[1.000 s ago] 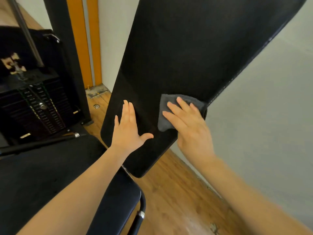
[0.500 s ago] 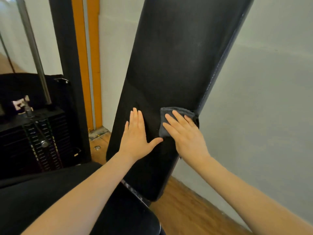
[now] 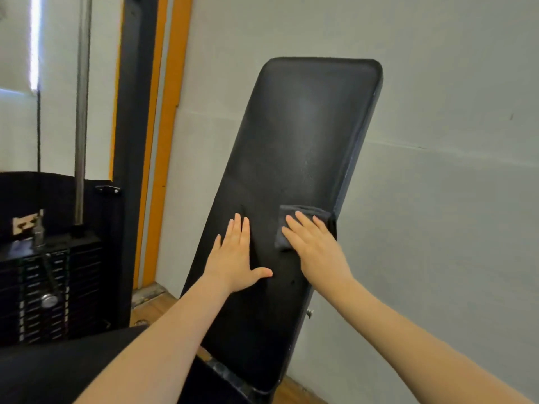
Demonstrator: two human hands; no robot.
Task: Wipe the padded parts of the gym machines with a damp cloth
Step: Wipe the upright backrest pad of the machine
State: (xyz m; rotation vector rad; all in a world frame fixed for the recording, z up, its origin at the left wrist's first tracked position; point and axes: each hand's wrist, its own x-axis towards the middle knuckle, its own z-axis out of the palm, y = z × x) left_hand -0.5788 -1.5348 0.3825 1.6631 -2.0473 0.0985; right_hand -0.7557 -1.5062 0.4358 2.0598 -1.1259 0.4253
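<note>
right hand (image 3: 316,246), fingers straight, pressing grey cloth (image 3: 287,228) flat against right edge of tilted black back pad (image 3: 297,141); left hand (image 3: 236,258) lying open, palm resting on pad beside cloth; weight stack (image 3: 43,293) standing at left.

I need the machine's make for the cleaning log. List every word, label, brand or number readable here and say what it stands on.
No text can be read in this view.
Weight stack: small pale labels on the plates, too blurred to read.
Tan tag above the stack: dark marks on it, not legible.
Black back pad: no print or logo visible.
Grey cloth under the right hand: no label visible.
</note>
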